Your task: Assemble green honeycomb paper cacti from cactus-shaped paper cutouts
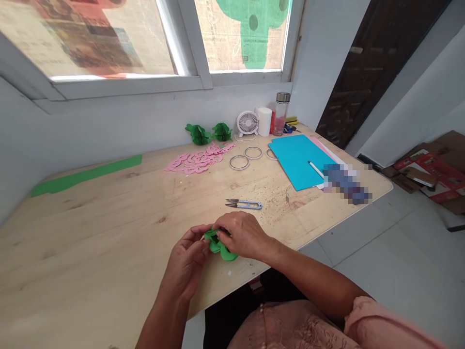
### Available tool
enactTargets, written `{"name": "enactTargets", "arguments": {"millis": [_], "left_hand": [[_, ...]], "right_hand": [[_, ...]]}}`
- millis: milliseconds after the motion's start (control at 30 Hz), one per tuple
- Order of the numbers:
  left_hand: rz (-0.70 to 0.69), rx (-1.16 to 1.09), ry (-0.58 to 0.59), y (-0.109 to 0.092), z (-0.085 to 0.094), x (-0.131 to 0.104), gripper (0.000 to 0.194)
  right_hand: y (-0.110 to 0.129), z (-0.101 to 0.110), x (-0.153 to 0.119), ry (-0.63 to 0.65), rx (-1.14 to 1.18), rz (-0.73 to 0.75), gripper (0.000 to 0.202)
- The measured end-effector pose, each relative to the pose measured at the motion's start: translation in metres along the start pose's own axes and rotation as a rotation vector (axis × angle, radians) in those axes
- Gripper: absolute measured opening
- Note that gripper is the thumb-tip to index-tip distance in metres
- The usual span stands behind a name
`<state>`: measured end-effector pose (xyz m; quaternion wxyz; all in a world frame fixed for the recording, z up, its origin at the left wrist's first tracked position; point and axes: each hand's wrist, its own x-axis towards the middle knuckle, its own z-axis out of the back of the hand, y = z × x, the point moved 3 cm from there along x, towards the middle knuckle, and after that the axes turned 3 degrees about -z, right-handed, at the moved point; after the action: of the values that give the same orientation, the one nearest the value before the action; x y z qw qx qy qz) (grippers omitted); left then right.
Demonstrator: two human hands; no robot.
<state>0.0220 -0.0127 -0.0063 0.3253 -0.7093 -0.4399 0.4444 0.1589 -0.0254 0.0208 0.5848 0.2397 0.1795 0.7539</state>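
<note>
Near the table's front edge, both hands are closed on a green paper cutout (228, 254) with rounded lobes. My left hand (189, 257) pinches its left side between thumb and fingers. From above, my right hand (242, 235) grips the upper part and covers much of it. A dark gap shows in the cutout between the hands. Just beyond my right hand lie thread snips (245, 204) with a light blue handle, blades pointing left. Two green folded-paper turtle shapes, a left one (199, 134) and a right one (222, 131), stand against the wall.
Pink paper cutouts (198, 161) are heaped mid-table, beside rolls of tape (239, 162). A green paper strip (87, 175) lies at the left. Blue sheets (300, 155) with a pen (317, 169) are on the right. A fan (247, 123), white roll (264, 121) and bottle (281, 115) line the wall.
</note>
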Motion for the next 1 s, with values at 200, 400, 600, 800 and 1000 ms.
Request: {"name": "enactTargets", "arguments": {"millis": [200,400,600,800,1000], "left_hand": [[0.008,-0.013,-0.054,-0.003,-0.002,0.0,0.026],[-0.026,0.022,-0.032,-0.003,-0.002,-0.003,0.033],[-0.041,0.065,0.022,-0.002,0.0,-0.004,0.036],[-0.044,0.08,0.053,-0.004,0.001,-0.006,0.034],[-0.026,0.088,0.124,-0.005,-0.001,-0.01,0.04]], "right_hand": [[0.006,-0.004,0.0,-0.015,-0.105,0.068,0.015],[0.006,-0.001,0.002,-0.02,-0.094,0.067,0.014],[0.004,0.001,0.002,-0.014,-0.067,0.051,0.013],[0.003,0.008,0.001,-0.016,-0.025,0.031,0.013],[-0.002,0.016,0.001,-0.029,0.038,-0.005,0.014]]}}
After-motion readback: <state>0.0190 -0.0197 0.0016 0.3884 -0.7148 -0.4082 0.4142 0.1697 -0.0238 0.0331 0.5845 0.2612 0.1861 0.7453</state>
